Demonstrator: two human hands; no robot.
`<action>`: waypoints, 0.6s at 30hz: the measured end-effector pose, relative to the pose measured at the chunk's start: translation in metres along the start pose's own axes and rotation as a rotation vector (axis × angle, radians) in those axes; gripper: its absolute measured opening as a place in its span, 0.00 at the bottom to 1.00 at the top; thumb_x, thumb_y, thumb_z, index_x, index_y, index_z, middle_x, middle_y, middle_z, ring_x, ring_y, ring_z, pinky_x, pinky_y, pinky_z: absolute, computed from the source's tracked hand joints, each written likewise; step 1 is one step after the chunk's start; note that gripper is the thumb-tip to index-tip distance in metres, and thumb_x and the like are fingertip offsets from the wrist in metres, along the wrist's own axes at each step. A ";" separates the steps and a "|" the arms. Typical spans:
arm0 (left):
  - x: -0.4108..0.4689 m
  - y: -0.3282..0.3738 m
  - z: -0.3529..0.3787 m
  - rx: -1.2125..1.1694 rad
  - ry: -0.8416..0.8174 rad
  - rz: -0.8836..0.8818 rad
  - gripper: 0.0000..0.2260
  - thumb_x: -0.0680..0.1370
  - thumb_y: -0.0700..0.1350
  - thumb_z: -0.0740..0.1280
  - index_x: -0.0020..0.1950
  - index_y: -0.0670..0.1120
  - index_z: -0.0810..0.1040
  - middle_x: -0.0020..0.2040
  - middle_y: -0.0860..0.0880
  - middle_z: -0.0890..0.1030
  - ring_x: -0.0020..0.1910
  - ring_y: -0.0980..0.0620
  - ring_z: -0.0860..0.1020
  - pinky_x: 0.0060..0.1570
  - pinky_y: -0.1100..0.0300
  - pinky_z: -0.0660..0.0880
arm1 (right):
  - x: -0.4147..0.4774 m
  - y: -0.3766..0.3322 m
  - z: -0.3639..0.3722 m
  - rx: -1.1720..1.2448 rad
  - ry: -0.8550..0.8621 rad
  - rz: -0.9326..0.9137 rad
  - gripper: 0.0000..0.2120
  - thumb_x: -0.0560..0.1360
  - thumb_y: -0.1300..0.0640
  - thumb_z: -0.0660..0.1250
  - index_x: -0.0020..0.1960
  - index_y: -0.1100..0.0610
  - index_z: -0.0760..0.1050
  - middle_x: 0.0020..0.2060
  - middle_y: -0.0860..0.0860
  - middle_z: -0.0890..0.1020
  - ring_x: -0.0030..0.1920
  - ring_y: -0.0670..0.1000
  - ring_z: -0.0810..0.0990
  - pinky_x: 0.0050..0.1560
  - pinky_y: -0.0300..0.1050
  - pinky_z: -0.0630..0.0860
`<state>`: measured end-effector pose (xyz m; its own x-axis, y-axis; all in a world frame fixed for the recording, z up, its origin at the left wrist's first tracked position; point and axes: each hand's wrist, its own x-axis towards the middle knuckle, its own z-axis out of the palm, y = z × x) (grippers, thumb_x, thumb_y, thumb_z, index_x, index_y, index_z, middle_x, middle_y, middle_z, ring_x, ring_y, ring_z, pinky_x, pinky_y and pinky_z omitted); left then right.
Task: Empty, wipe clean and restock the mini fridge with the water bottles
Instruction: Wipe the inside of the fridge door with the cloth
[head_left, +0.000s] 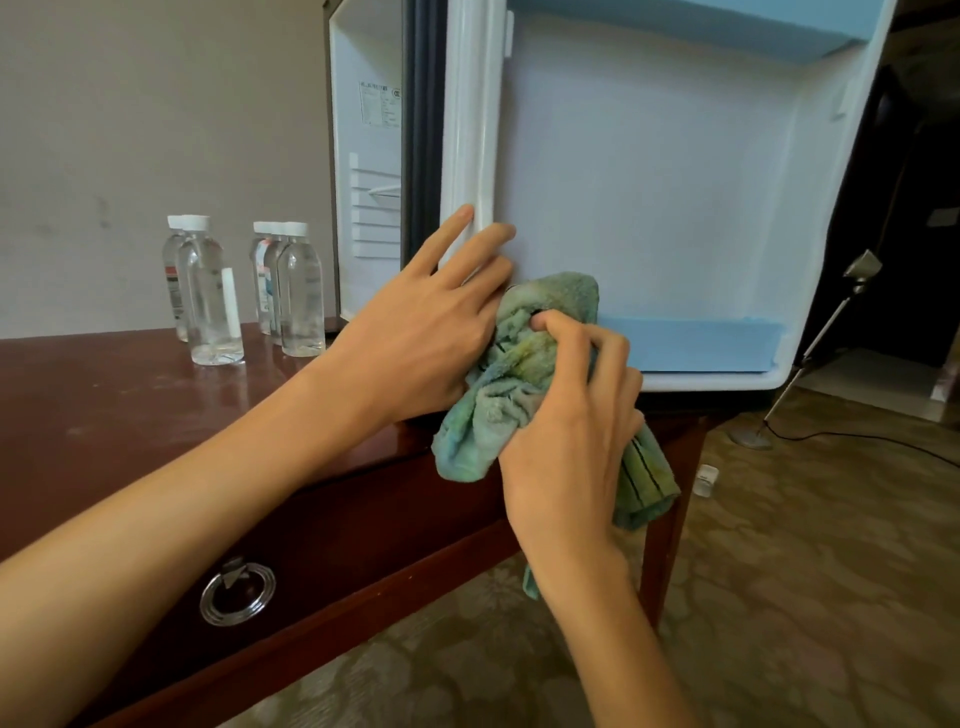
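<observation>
Right now the mini fridge (366, 156) stands on the dark wooden surface (104, 395) with its door (649, 182) swung wide open toward the camera, the inner face of the door filling the upper right of the view. One pale blue shelf rail (691, 345) runs along the bottom of the door and a second blue band (727, 26) crosses its top; neither holds anything that can be seen.

Left of the fridge, five water bottles (301, 291) can be counted, in two clusters: two (208, 296) farther from the fridge and three just beside its open cabinet. All stand upright, long axis vertical, white caps pointing up. Some overlap each other, so the count is by caps.

Two bare hands are at the door's hinge-side edge. The left hand (421, 332) lies flat, its fingers (452, 234) spread and extended, tips resting on the white door gasket (472, 130), gripping nothing. The right hand (566, 415) has its fingers curled tightly around one bunched green cloth (493, 395), pressed against the lower part of the door just beside the left hand. A tail of the cloth hangs below the right hand, past the surface's front edge.

One drawer with a ring pull (237, 595) sits in the front of the surface, below the fridge. On the patterned carpet (805, 571) beyond the door stands one thin metal stand (810, 353) with a cable.
</observation>
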<state>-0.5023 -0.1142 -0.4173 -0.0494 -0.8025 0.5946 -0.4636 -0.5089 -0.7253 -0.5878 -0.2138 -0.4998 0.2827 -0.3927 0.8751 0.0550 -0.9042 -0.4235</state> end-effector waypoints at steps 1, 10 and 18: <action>0.000 0.000 0.001 0.000 0.003 -0.001 0.14 0.77 0.46 0.60 0.53 0.37 0.76 0.54 0.38 0.74 0.73 0.36 0.61 0.74 0.38 0.53 | 0.000 0.000 0.001 -0.007 0.002 0.003 0.31 0.68 0.68 0.67 0.66 0.45 0.65 0.63 0.51 0.68 0.57 0.55 0.69 0.50 0.56 0.70; 0.000 -0.004 0.007 -0.008 0.066 0.026 0.14 0.79 0.42 0.53 0.54 0.37 0.75 0.55 0.38 0.74 0.73 0.35 0.62 0.73 0.37 0.54 | 0.016 -0.004 0.010 0.034 0.075 0.062 0.28 0.71 0.64 0.69 0.66 0.46 0.65 0.62 0.51 0.68 0.57 0.54 0.69 0.52 0.55 0.70; -0.001 -0.002 0.003 0.000 0.011 -0.012 0.22 0.74 0.56 0.61 0.50 0.37 0.77 0.55 0.38 0.74 0.73 0.37 0.62 0.73 0.38 0.56 | 0.055 0.035 -0.026 -0.141 0.220 0.099 0.26 0.72 0.66 0.61 0.68 0.50 0.68 0.65 0.56 0.69 0.62 0.59 0.70 0.59 0.60 0.71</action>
<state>-0.4987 -0.1128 -0.4171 -0.0538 -0.7931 0.6067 -0.4644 -0.5181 -0.7183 -0.5948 -0.2717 -0.4604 0.0646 -0.4933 0.8675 -0.1004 -0.8681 -0.4861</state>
